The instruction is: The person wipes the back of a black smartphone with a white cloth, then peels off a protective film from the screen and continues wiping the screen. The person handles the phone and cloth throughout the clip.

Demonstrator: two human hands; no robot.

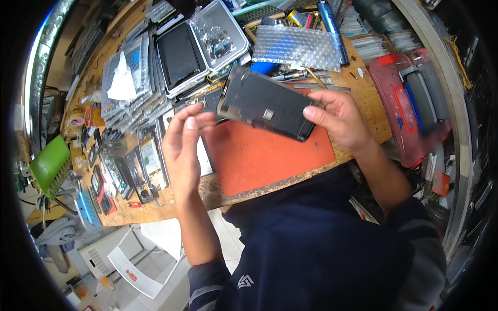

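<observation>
My right hand (338,118) grips the right end of a dark phone screen assembly (268,105), thumb on its upper face. The assembly is tilted above an orange-red work mat (268,159) and has a small pale patch near its lower edge. To the left of it, my left hand (184,140) hovers with loosely curved fingers and a gap beside the thumb; I see nothing held in it. A thin dark tip shows near those fingertips, its source unclear. Behind the left hand lies a pale flat panel (205,157), partly covered.
Bubble-wrapped flat parts (128,85) are stacked at the left, beside a plastic box (223,37) of small parts. Bubble wrap (295,46) covers tools at the back. Opened phones (149,155) line the bench's left side. A red case (397,112) stands at the right.
</observation>
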